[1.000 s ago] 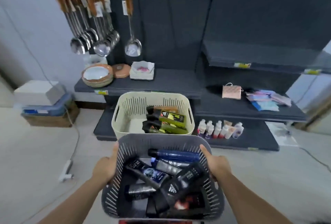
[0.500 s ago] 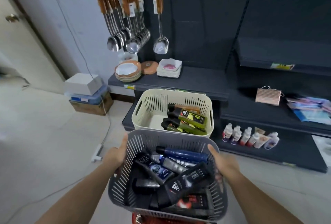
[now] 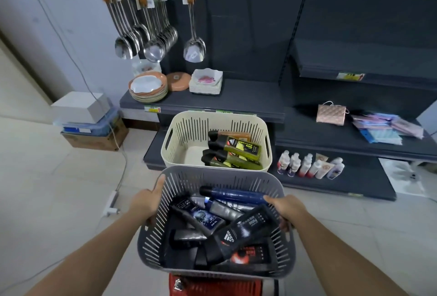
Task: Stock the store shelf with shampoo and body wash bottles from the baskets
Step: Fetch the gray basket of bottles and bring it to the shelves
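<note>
I hold a grey slotted basket (image 3: 179, 178) in front of me, filled with several dark shampoo and body wash bottles (image 3: 243, 228), one long blue bottle (image 3: 233, 195) on top. My left hand (image 3: 145, 203) grips its left side and my right hand (image 3: 285, 208) grips its right side. Beyond it a cream basket (image 3: 186, 128) rests at the low dark shelf (image 3: 248, 103), holding green-and-black bottles (image 3: 234, 150) on its right side. Part of a red basket (image 3: 212, 287) shows under the grey one.
Ladles and spoons (image 3: 151, 45) hang above stacked plates (image 3: 147, 87) on the left shelf. Small white bottles (image 3: 307, 165) stand on the bottom right shelf; a pink purse (image 3: 331, 114) and packets lie above. Boxes (image 3: 87, 120) and a power cable (image 3: 113, 201) sit on the floor at left.
The view has shifted so the shelf and cream basket sit more to the right and closer. Both hands keep their grip on the grey basket.
</note>
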Motion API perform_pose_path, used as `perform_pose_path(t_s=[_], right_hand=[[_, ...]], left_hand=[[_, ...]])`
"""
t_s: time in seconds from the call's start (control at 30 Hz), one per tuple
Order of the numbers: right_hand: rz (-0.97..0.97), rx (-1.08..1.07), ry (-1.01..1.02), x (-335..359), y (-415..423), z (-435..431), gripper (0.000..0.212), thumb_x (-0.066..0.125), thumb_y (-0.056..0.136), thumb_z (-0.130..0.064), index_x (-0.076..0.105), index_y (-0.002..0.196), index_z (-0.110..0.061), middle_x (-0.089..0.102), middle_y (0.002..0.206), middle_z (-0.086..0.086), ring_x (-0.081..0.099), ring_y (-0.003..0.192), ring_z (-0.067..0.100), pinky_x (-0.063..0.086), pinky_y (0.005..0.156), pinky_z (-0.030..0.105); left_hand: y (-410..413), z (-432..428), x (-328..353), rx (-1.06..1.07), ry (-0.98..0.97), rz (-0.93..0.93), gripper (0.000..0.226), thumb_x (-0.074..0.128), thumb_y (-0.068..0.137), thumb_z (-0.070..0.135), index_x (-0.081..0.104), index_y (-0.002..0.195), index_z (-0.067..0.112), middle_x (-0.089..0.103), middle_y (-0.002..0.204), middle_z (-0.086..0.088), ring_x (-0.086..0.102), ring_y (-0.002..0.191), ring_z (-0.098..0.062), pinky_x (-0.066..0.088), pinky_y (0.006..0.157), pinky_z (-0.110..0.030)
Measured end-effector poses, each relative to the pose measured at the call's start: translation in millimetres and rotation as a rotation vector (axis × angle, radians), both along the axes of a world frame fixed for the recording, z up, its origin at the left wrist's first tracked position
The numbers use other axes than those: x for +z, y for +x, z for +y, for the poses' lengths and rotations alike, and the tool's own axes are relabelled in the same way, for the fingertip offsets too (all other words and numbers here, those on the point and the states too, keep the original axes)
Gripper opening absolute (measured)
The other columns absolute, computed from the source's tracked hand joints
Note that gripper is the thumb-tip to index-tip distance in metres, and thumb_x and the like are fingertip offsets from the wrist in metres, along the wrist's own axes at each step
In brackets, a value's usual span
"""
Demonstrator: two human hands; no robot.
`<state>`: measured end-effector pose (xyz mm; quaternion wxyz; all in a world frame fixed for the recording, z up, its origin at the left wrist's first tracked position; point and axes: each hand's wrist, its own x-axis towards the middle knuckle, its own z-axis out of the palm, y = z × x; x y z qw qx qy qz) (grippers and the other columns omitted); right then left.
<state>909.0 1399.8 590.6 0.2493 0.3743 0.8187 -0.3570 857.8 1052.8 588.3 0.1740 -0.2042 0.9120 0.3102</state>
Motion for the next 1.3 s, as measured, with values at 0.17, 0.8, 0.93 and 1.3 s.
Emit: perform_pose_path(t_s=[0.17,0.8,0.93,1.3], right_hand=[[-0.039,0.059,0.096,0,4,-6,0.055,0.059,0.086,-0.058,0.067,0.084,-0.004,0.066,0.054,0.009,0.064,0.044,0.022,0.058,0.054,0.030],[-0.193,0.451,-0.086,3,-5,29,0.049,0.065,0.087,-0.048,0.049,0.104,-0.004,0.062,0.076,0.018,0.062,0.050,0.026,0.054,0.049,0.033],[-0.360,0.718,-0.013,22,-20,35,0.071,0.053,0.087,-0.064,0.047,0.124,-0.004,0.066,0.076,0.015,0.063,0.053,0.024,0.056,0.054,0.031],[0.129,1.460,0.801,26,-11,-23,0.019,0.050,0.090,-0.016,0.064,0.102,-0.015,0.068,0.103,0.002,0.066,0.093,0.024,0.043,0.062,0.030]], left_hand=[[5,-8,-20,-0.158,-0.160,0.185,0.084,0.017,0.092,0.067,0.056,0.054,0.003,0.055,0.055,-0.012,0.056,0.060,-0.025,0.039,0.066,-0.035],[15,5,-19,-0.099,-0.280,0.212,0.090,0.018,0.082,0.080,0.061,0.080,0.001,0.065,0.074,-0.015,0.064,0.076,-0.031,0.050,0.076,-0.040],[22,22,-8,0.030,-0.281,0.145,0.090,0.030,0.085,0.079,0.051,0.120,-0.002,0.063,0.113,-0.022,0.060,0.103,-0.037,0.046,0.082,-0.040],[49,51,3,-0.036,-0.385,0.159,0.090,0.050,0.089,0.064,0.024,0.145,-0.002,0.034,0.145,-0.023,0.035,0.134,-0.037,0.029,0.111,-0.045]])
